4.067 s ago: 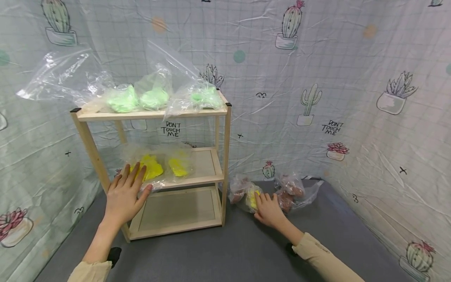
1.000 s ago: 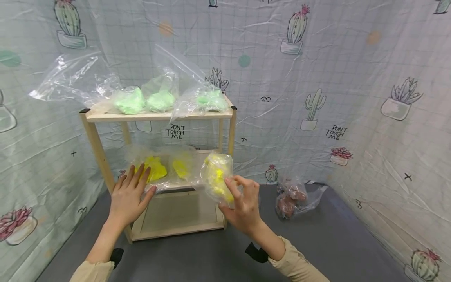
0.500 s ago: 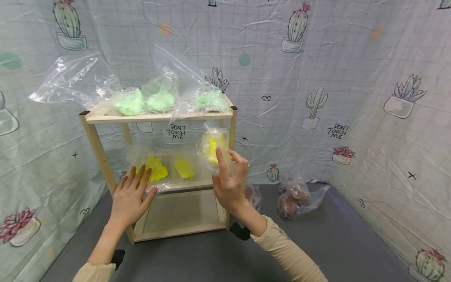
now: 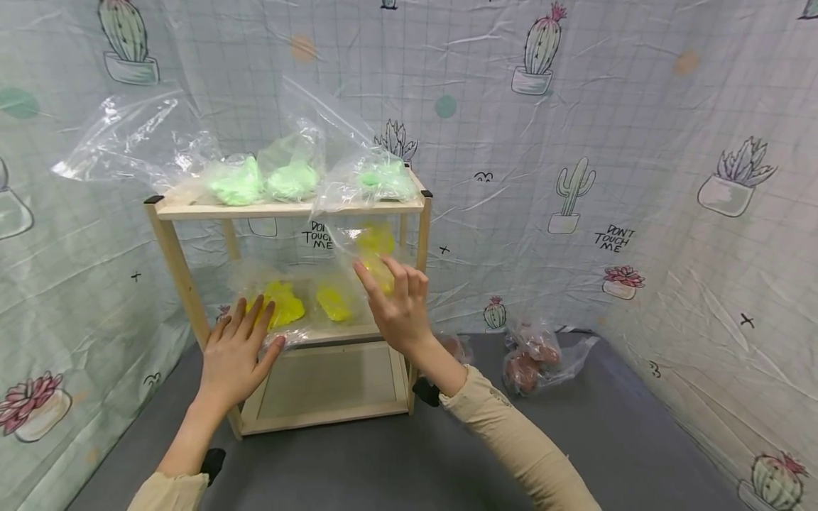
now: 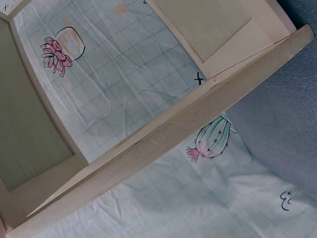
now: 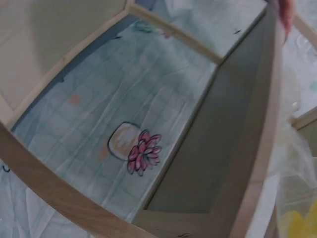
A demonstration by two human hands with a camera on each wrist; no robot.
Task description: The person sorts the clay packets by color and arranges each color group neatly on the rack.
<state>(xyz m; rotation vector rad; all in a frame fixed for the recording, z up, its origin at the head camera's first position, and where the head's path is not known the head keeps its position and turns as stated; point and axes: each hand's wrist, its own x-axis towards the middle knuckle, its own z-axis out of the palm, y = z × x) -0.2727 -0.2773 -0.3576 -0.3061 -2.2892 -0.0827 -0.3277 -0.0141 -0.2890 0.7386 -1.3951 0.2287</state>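
Note:
My left hand [image 4: 231, 362] lies with straight, spread fingers at the front of the shelf rack's middle level, fingertips on a clear plastic bag with a yellow lump [image 4: 286, 306]. Another yellow lump [image 4: 333, 304] in clear plastic lies just right of it. My right hand [image 4: 401, 305] is raised before the right half of that level, holding a clear bag with yellow lumps [image 4: 375, 240] up under the top board. Its curled fingers hide part of the bag. In the right wrist view, fingertips [image 6: 286, 15] show at the top and yellow [image 6: 299, 225] at lower right.
The wooden rack [image 4: 290, 211] carries several bags with pale green lumps [image 4: 292, 181] on top. One clear bag end [image 4: 128, 145] sticks out leftward. Bags with reddish-brown lumps [image 4: 527, 365] lie on the grey surface to the right, another [image 4: 456, 348] partly behind my right forearm.
My right hand has taken the yellow bag from beside the brown ones, carried it left and up, and brought it to the middle level. My left hand has stayed on its bag.

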